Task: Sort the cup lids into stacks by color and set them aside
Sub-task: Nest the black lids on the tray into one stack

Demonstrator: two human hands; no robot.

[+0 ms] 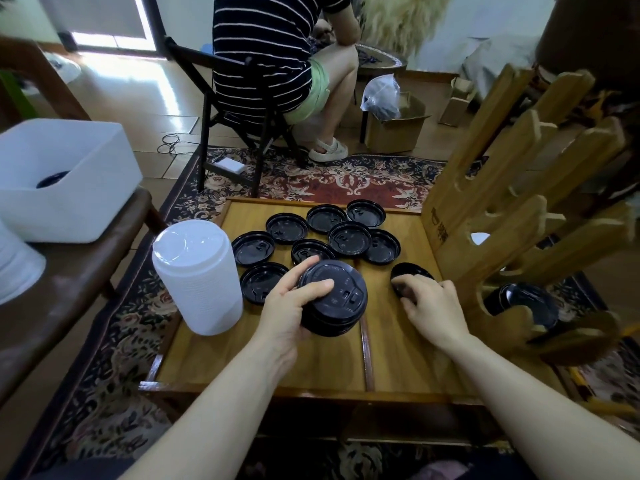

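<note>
1. The left hand grips a black lid stack, thumb across its top, near the table centre.
2. The right hand pinches a single black lid lying just right of the stack.
3. The white lid stack stands at the left edge.

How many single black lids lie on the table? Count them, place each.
9. Three in the far row, four in the middle row, one beside the white stack, one lid under the right hand. The black stack in the left hand may hide more.
</note>
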